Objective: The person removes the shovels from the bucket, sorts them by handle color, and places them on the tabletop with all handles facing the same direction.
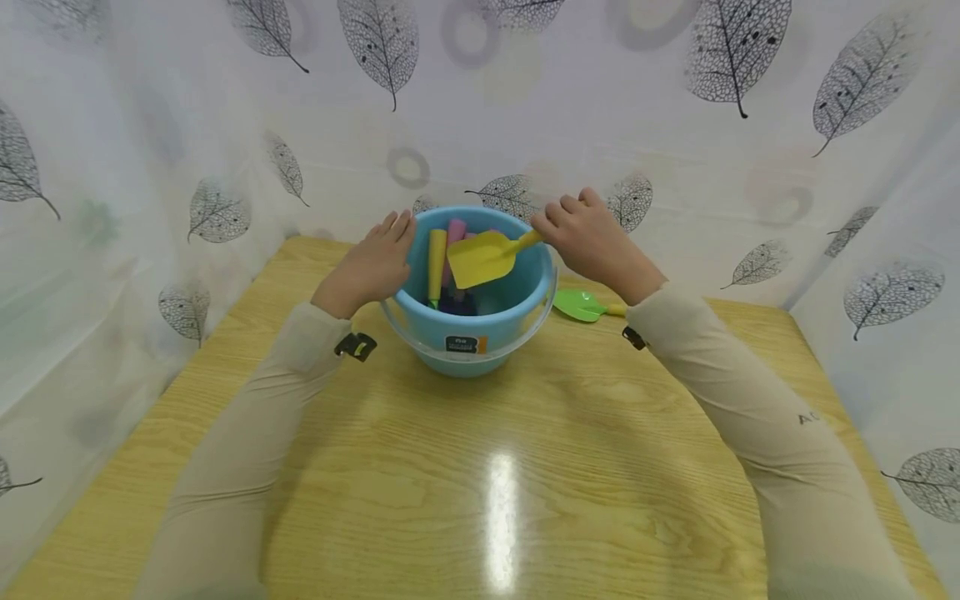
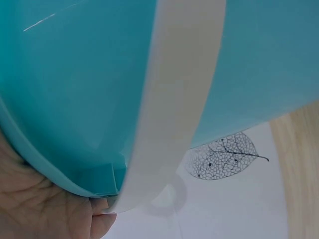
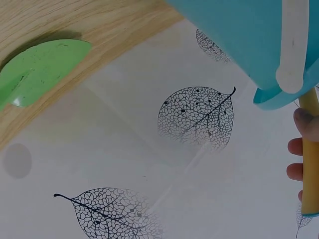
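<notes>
A light blue bucket (image 1: 495, 321) with a whitish handle (image 1: 420, 340) stands at the far middle of the wooden table (image 1: 480, 467). My left hand (image 1: 372, 262) lies flat against the bucket's left side, fingers straight; the left wrist view shows the bucket wall (image 2: 75, 89) against the palm. My right hand (image 1: 592, 237) grips the orange handle (image 3: 310, 159) of a yellow toy shovel (image 1: 482, 257), whose blade hangs over the bucket's mouth. Inside the bucket stand a yellow stick-like toy (image 1: 436, 262), a pink one (image 1: 455, 233) and some dark pieces.
A green toy shovel (image 1: 579, 305) lies on the table just right of the bucket, its blade (image 3: 42, 67) also in the right wrist view. A leaf-patterned white curtain (image 1: 750, 150) closes in the table on the far, left and right sides.
</notes>
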Action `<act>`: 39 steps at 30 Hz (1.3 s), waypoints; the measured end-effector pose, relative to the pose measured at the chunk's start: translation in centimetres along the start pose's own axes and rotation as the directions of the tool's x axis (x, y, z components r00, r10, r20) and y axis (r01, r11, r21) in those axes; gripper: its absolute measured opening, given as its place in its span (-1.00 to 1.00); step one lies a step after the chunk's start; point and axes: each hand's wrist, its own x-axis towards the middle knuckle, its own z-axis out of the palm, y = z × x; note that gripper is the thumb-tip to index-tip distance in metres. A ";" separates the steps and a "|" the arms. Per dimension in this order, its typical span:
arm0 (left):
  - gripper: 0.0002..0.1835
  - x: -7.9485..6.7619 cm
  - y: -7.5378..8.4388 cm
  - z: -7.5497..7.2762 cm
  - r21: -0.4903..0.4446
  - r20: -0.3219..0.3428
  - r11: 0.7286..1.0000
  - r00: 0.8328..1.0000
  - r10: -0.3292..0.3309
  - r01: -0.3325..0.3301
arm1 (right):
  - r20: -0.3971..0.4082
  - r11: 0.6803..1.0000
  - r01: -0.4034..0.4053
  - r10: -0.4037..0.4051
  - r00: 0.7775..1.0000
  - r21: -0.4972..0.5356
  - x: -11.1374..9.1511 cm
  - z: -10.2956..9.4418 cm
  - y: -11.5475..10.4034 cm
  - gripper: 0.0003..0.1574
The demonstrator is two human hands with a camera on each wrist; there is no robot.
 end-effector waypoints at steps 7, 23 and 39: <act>-0.33 -0.1 0.0 0.0 0.012 -0.005 1.000 1.000 0.002 -0.002 | -0.052 0.999 -0.045 0.045 0.998 0.009 -0.4 0.3 -0.2 -0.83; -0.34 -0.1 0.1 0.0 0.020 -0.005 1.000 1.000 -0.001 0.001 | -0.071 0.982 -0.174 0.179 0.981 0.071 -1.2 0.8 -1.0 -0.77; -0.34 0.0 0.0 0.1 0.021 -0.017 1.000 1.000 0.005 -0.004 | -0.066 0.952 -0.292 0.298 0.952 0.088 -2.4 0.9 -1.3 -0.73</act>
